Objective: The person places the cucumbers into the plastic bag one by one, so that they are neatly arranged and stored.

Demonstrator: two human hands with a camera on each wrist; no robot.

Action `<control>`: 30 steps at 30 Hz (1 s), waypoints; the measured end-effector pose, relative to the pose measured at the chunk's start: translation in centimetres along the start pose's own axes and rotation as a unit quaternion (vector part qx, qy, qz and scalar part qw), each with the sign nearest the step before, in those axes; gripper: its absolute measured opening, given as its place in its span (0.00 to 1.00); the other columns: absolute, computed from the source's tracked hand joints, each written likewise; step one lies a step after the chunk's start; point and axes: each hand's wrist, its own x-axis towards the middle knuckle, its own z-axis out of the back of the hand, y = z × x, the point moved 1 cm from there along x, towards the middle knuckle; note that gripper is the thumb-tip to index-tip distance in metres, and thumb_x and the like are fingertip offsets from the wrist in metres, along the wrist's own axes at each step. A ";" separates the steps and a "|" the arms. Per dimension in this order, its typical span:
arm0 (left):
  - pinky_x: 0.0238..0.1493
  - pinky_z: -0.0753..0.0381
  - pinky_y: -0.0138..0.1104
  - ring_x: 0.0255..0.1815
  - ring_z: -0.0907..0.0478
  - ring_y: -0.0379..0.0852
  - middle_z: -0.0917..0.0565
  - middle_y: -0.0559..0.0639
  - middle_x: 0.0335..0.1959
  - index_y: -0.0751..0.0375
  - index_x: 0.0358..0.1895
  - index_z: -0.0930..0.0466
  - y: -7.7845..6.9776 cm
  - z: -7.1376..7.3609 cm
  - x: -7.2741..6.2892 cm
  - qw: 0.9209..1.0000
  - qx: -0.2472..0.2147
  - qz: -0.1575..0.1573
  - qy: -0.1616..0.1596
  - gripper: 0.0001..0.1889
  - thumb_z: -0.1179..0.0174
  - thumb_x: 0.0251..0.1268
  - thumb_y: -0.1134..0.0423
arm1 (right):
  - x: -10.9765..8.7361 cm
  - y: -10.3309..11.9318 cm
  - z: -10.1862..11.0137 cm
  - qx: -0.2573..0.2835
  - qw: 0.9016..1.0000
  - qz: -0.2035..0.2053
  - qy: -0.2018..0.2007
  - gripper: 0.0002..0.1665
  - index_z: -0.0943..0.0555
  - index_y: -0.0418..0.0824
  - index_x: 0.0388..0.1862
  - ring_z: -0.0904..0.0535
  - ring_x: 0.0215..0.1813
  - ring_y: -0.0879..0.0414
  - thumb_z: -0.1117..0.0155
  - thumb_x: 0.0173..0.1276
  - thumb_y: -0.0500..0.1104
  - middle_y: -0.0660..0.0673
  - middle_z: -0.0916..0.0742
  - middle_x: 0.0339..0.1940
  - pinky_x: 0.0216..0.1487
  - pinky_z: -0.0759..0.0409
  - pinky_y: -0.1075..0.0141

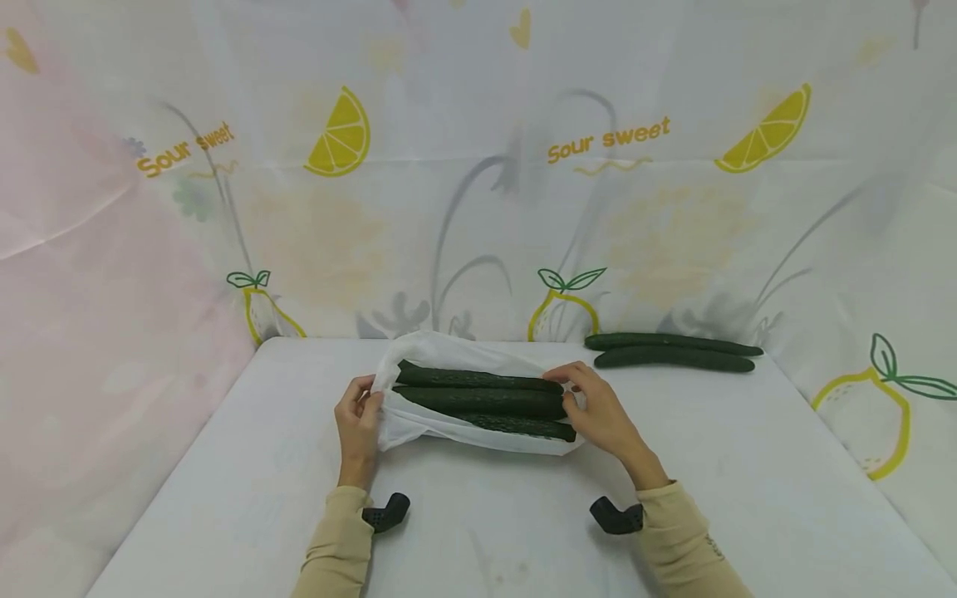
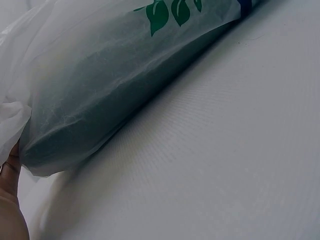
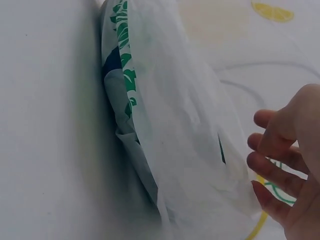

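A white plastic bag (image 1: 486, 446) lies across the middle of the table, its open side showing three dark green cucumbers (image 1: 486, 403) side by side. At the bag's left end my left hand (image 1: 359, 428) pinches the plastic between thumb and fingers. In the left wrist view only part of that left hand (image 2: 10, 195) shows beside the bag (image 2: 100, 95). My right hand (image 1: 598, 411) is at the cucumbers' right ends, thumb and fingers apart. The right wrist view has the right hand (image 3: 290, 160) with loosely bent, spread fingers beside the bag (image 3: 175, 125), which is printed with green leaves.
Two more cucumbers (image 1: 673, 359) lie side by side at the table's back right. A white cloth covers the table (image 1: 247, 465). Behind it hangs a curtain (image 1: 463, 208) printed with lemons. Black wrist devices (image 1: 389, 512) sit at both sleeve cuffs.
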 end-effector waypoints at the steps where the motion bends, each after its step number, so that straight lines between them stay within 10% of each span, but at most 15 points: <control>1: 0.29 0.29 0.21 0.30 0.24 0.33 0.23 0.52 0.38 0.81 0.45 0.25 0.0 0.0 0.0 1.000 -0.001 -0.001 0.000 0.11 0.52 0.61 0.80 | 0.0 -0.1 0.2 0.002 1.000 -0.001 -0.004 0.22 0.21 0.39 0.50 0.22 0.49 0.49 0.51 0.61 0.24 0.45 0.18 0.47 0.47 0.22 0.57; 16: 0.26 0.30 0.22 0.25 0.26 0.32 0.22 0.45 0.35 0.77 0.44 0.24 3.3 0.2 0.6 1.000 -0.016 -0.022 -0.005 0.11 0.51 0.61 0.79 | -1.0 -2.7 2.7 -0.016 0.997 -0.034 -0.065 0.18 0.21 0.38 0.51 0.23 0.49 0.51 0.46 0.63 0.27 0.43 0.18 0.47 0.45 0.23 0.53; 30: 0.26 0.31 0.23 0.23 0.28 0.32 0.22 0.49 0.33 0.80 0.43 0.24 0.3 0.2 0.0 1.000 -0.004 -0.005 -0.005 0.11 0.52 0.60 0.80 | -3.5 -7.9 6.6 -0.017 0.986 -0.162 -0.029 0.17 0.25 0.35 0.57 0.26 0.54 0.48 0.48 0.71 0.36 0.35 0.19 0.53 0.48 0.29 0.71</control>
